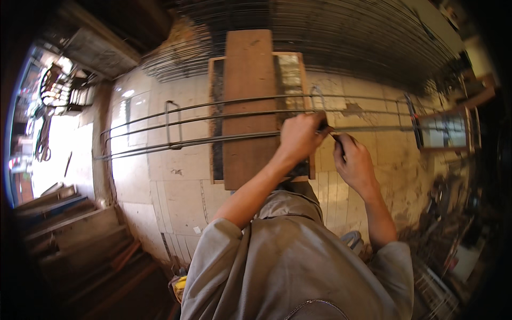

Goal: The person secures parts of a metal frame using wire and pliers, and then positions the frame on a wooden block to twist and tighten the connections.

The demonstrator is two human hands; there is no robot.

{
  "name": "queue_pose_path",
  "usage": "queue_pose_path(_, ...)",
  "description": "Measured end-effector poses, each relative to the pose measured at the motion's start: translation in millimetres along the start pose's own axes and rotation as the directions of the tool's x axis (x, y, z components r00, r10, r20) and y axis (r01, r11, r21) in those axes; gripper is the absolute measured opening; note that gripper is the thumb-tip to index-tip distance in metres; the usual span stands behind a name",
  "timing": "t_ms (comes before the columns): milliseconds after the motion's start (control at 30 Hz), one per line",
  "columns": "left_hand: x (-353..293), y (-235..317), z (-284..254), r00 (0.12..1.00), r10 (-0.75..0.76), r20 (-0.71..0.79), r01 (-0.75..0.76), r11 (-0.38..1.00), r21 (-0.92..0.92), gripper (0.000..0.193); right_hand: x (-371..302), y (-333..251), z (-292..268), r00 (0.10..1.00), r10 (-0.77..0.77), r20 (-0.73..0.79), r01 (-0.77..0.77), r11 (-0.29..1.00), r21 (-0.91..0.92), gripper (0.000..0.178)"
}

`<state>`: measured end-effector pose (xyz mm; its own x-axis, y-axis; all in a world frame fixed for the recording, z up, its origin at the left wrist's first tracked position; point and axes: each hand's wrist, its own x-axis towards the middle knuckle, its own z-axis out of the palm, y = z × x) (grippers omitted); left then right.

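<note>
Long thin steel reinforcing bars point(202, 142) run from left to right in front of me, joined by bent wire stirrups point(167, 125). They cross over a brown wooden plank point(248, 69). My left hand point(303, 136) is closed at the nearest bars, just right of the plank, with a small dark shape by its fingers. Close beside it, my right hand point(353, 160) pinches with thumb and forefinger just below the bar. Whatever either hand holds is too small or hidden to name.
Under the plank lies a dark panel with wooden edges point(290, 80). Many thin bars point(352, 42) are stacked at the far side. A wooden-framed box point(445, 130) sits at the bars' right end. Timber pieces point(80, 229) lie at the lower left.
</note>
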<state>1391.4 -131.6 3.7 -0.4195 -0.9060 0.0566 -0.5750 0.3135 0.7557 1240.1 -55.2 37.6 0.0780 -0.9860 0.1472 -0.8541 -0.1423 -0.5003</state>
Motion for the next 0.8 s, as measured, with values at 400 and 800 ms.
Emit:
queue_pose_path(400,3,-5,-2,0.991,0.117,0.066,-0.094,0.956,-0.278,0.018,52,28,-42,0.693,-0.696,0.187,0.676,0.538,-0.503,0.014)
queue_pose_path(800,18,-30,0,0.951,0.273,0.144,-0.210,0.915,-0.343,0.018,140,-2,-15,0.342,-0.765,0.546,0.940,0.272,-0.208,0.037)
